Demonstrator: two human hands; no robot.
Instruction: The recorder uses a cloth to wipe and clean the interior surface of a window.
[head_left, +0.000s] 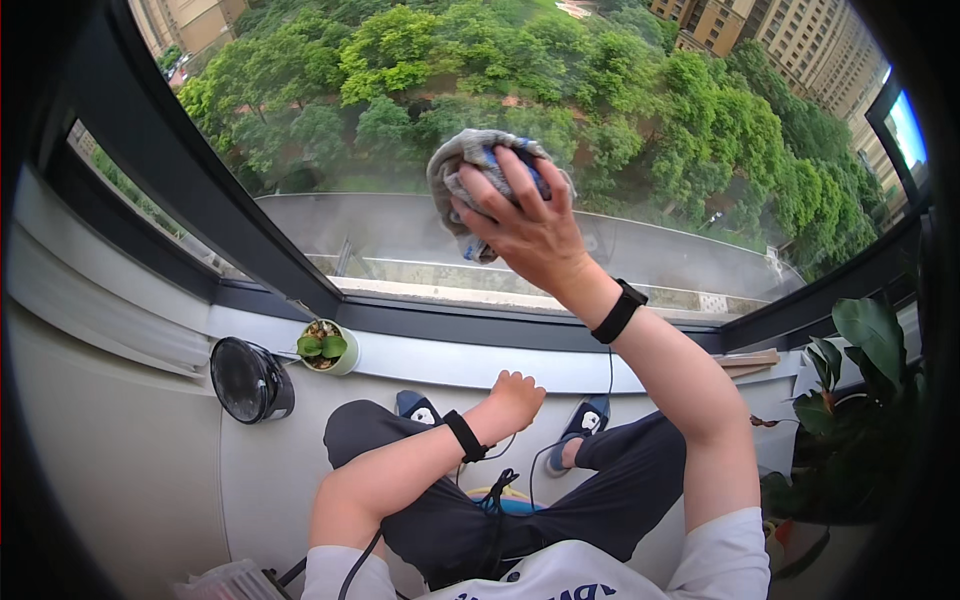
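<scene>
My right hand (525, 217) is spread over a bunched grey cloth (457, 180) with blue patches, pressed against the large window pane (360, 217). Faint hazy smears show on the glass around the cloth. My left hand (517, 397) is curled, with no object visible in it, above my lap and near the white window sill (442, 371). Both wrists wear black bands. Below the hands are my knees in dark trousers and my feet in blue slippers (589, 416).
A green pot with a small plant (347, 360) stands on the sill at left, beside a black lidded bucket (251, 379). Dark window frames (217, 157) border the pane. Large-leaved plants (870, 337) and flat wooden pieces (750, 360) are at right. A thin cable hangs near my legs.
</scene>
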